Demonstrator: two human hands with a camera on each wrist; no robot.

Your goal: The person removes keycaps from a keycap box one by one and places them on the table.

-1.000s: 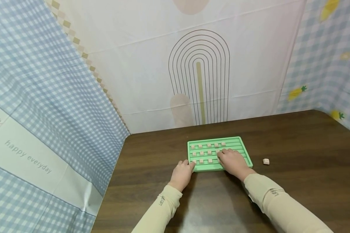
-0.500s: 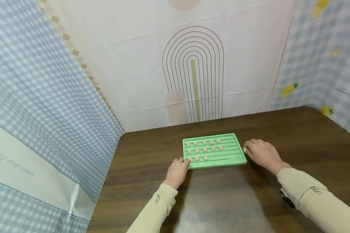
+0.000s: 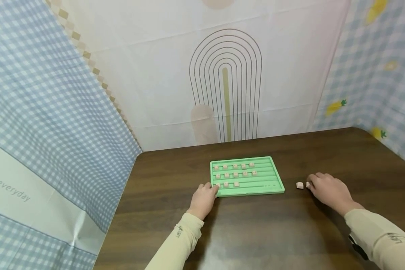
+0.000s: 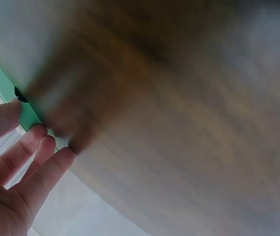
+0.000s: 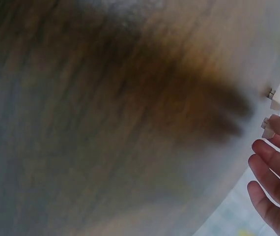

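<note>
The green tray (image 3: 256, 190) lies on the table with several pale keycaps in three rows along its ridges. At its near left corner, my left hand (image 3: 202, 200) grips the tray, the thumb and fingers set around the corner in the left wrist view. To the right of the tray, my right hand (image 3: 331, 192) pinches a keycap (image 5: 266, 129) between thumb and index finger, low over the table; the hand mostly covers it in the head view. Another keycap (image 3: 299, 185) rests on the table between that hand and the tray.
The dark wooden table (image 3: 256, 228) runs back to a white cloth (image 3: 162, 93) printed with arches. Blue checked cloths hang at the left (image 3: 87, 131) and right (image 3: 401, 97).
My right hand has moved from over the tray's front row to the table at the right, carrying a keycap beside the loose one. The left hand has stayed on the tray's corner.
</note>
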